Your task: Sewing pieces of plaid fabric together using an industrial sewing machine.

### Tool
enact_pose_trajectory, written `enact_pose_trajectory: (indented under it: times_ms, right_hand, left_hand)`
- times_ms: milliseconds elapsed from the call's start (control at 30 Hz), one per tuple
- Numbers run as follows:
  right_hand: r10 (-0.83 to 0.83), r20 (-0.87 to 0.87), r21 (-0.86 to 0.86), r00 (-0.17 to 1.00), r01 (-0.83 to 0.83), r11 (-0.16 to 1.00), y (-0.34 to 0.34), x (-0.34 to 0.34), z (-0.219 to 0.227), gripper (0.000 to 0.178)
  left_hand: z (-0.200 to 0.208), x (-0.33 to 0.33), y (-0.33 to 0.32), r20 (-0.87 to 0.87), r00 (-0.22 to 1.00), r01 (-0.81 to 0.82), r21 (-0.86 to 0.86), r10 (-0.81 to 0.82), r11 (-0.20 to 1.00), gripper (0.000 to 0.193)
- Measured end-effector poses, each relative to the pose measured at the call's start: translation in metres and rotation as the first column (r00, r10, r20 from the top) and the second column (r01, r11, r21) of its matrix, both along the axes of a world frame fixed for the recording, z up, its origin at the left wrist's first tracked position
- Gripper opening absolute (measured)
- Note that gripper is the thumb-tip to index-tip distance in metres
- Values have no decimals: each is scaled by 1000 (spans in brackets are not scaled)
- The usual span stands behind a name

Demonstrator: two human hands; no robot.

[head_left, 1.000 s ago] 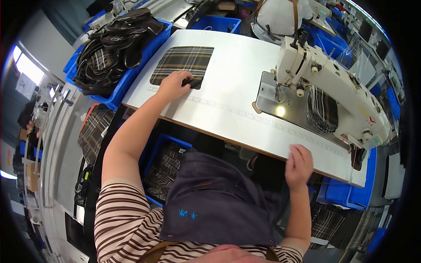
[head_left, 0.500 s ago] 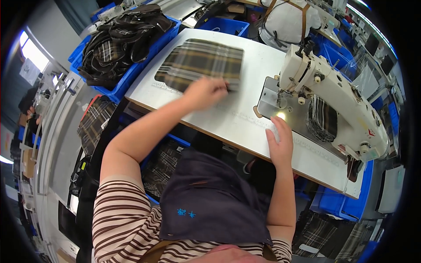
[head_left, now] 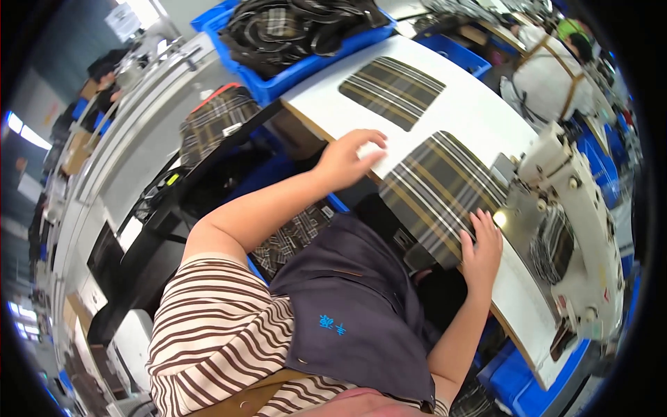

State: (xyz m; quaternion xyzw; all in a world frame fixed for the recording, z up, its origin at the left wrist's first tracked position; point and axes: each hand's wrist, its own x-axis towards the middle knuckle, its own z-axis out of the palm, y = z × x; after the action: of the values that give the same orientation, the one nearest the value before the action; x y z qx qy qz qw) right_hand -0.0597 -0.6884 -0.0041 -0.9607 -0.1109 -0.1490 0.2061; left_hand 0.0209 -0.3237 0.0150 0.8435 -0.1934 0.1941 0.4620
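A dark plaid fabric panel point(head_left: 445, 191) with brown and white stripes lies slantwise over the table's front edge, its near end hanging toward my lap. My right hand point(head_left: 481, 250) rests by the panel's right edge, fingertips on the cloth and thumb apart. Just left of the panel, my left hand point(head_left: 349, 158) is raised near the table edge, fingers curved and apart, with nothing in it. A second plaid panel point(head_left: 392, 90) lies flat farther back on the white table point(head_left: 319, 97). The white sewing machine point(head_left: 577, 208) stands to the right, its lamp lit beside my right fingertips.
A blue bin point(head_left: 260, 87) heaped with dark bags stands at the back left. Under the machine arm sits a stack of plaid pieces point(head_left: 552, 243). More plaid cloth point(head_left: 295, 236) lies below the table. A person in white point(head_left: 549, 76) sits beyond it.
One plaid panel has come from the back of the table to its front edge by my right hand. My left hand has let it go. The whole view has turned.
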Motion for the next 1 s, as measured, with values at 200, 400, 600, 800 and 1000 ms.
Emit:
enact_pose_trajectory:
  times_ms: [200,400,600,800,1000]
  right_hand:
    - [5,-62,-18,998,-6,1000,1,-2,6,43]
    - [-6,-43,-29,999,4,1000,2,0,2,42]
    - [11,-42,-51,999,-13,999,4,2,6,44]
    - [11,-21,-23,1000,-11,1000,5,1,5,43]
    - [21,1,-9,1000,-21,1000,3,1,4,43]
  left_hand:
    - [4,-12,168,67,863,-505,130,501,853,32]
    - [-19,-47,273,68,546,-704,578,835,413,54]
    - [-26,-27,328,23,440,-855,315,898,411,31]
    - [30,-8,365,21,495,-869,35,869,494,35]
    - [89,-10,334,409,368,-890,-104,835,443,30]
